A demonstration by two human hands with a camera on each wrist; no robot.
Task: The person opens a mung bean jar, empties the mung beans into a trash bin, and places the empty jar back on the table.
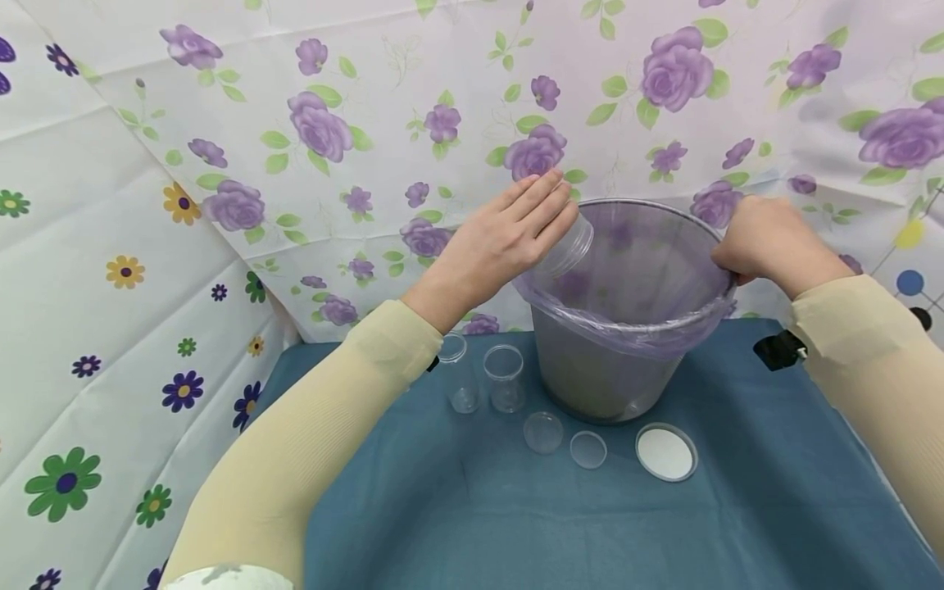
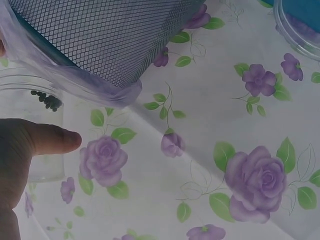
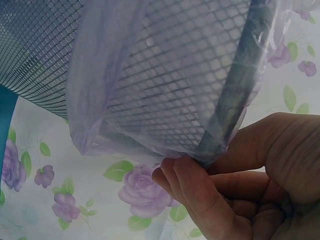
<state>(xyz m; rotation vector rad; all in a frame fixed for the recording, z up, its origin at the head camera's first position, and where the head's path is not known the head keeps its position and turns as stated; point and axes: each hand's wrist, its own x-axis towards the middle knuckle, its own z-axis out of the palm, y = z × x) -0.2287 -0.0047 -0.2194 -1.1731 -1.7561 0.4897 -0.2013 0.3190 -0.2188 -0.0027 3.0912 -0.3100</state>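
Note:
My left hand [image 1: 509, 233] grips a clear plastic jar [image 1: 571, 250], tipped with its mouth at the left rim of the mesh trash bin [image 1: 605, 377]. A small cluster of dark green pieces [image 2: 48, 101] lies inside the jar near its mouth in the left wrist view; their kind is unclear. A thin purple trash bag [image 1: 656, 338] lines the bin and folds out over its rim. On the bin's right side, my right hand [image 1: 770, 242] pinches the bag-covered rim between thumb and fingers, closely seen in the right wrist view [image 3: 215, 185].
Two clear jars without lids, one [image 1: 505, 381] nearer the bin and one [image 1: 463, 381] farther left, stand on the blue tablecloth [image 1: 516, 524]. Two clear lids [image 1: 543, 433] and a white-faced round lid [image 1: 666, 452] lie before the bin. Flowered sheeting [image 1: 369, 123] hangs behind.

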